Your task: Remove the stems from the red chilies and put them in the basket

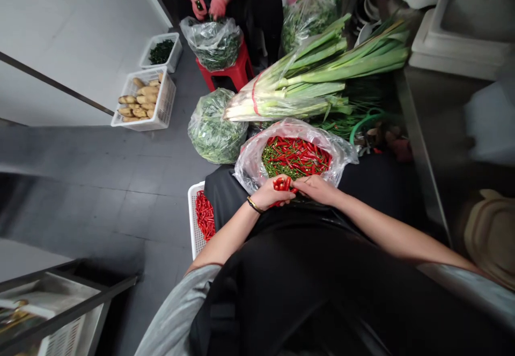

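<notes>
Cupped in my left hand [270,194] is a small bunch of red chili peppers [282,184]. My right hand [316,190] meets it from the right, its fingers pinched at a chili's thin stem by the bunch. Both hands are over the near rim of a clear plastic bag [251,160]. Inside the bag lie many red chilies [300,152], with green stems heaped on the left side. Beside my left forearm, a white basket [192,219] holds loose red chilies [205,216].
Leeks [281,93] lie beyond the bag, beside bagged greens [217,125]. A co-worker's gloved hands [209,6] work over a bag on a red stool [243,64]. A potato-like root basket [167,98] stands left. A metal counter edge [422,152] runs along the right.
</notes>
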Demonstrator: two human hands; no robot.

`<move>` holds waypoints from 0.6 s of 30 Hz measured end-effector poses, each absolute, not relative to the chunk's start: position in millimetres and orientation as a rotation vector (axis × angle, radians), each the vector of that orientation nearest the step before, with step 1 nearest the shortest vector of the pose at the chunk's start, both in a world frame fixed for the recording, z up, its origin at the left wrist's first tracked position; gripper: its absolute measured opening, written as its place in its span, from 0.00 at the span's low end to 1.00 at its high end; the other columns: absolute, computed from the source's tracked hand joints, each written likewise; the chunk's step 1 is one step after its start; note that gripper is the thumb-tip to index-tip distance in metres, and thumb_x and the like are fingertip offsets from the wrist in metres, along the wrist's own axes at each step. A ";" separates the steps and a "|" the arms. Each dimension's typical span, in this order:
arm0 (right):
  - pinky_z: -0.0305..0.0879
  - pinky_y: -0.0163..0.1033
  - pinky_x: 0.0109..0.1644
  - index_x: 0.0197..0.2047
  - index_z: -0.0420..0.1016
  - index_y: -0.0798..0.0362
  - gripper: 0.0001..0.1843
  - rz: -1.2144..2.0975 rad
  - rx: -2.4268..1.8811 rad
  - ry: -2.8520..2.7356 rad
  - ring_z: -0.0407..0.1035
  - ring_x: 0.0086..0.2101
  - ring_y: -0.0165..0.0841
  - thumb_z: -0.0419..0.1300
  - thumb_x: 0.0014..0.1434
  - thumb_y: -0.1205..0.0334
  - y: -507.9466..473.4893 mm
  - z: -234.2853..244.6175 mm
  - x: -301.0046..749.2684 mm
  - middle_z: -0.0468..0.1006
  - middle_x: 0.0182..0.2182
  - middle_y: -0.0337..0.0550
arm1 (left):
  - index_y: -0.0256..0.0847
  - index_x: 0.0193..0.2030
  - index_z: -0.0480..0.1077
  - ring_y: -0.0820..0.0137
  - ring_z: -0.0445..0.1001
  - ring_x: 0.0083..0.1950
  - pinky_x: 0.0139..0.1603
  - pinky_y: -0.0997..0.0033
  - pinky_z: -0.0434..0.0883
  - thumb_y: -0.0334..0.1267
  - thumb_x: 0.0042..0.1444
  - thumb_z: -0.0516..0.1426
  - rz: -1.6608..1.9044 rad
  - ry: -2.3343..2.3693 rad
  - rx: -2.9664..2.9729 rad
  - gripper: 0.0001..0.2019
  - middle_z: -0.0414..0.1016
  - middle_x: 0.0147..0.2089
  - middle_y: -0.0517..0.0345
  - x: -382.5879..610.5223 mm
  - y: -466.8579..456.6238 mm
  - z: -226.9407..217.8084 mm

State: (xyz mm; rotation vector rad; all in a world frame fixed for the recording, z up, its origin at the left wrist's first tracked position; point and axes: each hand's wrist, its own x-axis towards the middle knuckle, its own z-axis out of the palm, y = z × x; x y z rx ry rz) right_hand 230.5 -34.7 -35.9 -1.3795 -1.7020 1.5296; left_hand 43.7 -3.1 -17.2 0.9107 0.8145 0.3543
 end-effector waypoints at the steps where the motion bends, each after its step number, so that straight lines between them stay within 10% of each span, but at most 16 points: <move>1: 0.57 0.35 0.27 0.23 0.65 0.52 0.29 1.271 -1.465 -1.845 0.64 0.22 0.29 0.46 0.63 0.38 -36.7 -34.7 228.5 0.69 0.19 0.40 | 0.36 0.32 0.66 0.79 0.65 0.18 0.18 0.79 0.59 0.39 0.37 0.68 0.343 0.856 0.877 0.19 0.68 0.20 0.66 45.5 -5.0 -19.1; 9: 0.63 0.39 0.40 0.50 0.75 0.51 0.24 0.631 -2.100 -2.306 0.73 0.41 0.40 0.53 0.62 0.43 8.1 -44.4 259.9 0.80 0.45 0.50 | 0.36 0.22 0.63 0.78 0.64 0.16 0.17 0.77 0.59 0.36 0.34 0.66 0.501 0.984 0.683 0.15 0.67 0.17 0.63 47.0 1.7 -27.1; 18: 0.62 0.35 0.36 0.37 0.78 0.52 0.15 0.877 -1.837 -2.032 0.72 0.31 0.32 0.53 0.61 0.54 30.3 -49.1 279.8 0.81 0.32 0.42 | 0.36 0.24 0.64 0.80 0.60 0.16 0.17 0.77 0.56 0.40 0.33 0.70 0.642 0.983 0.703 0.19 0.63 0.17 0.67 48.8 10.3 -26.5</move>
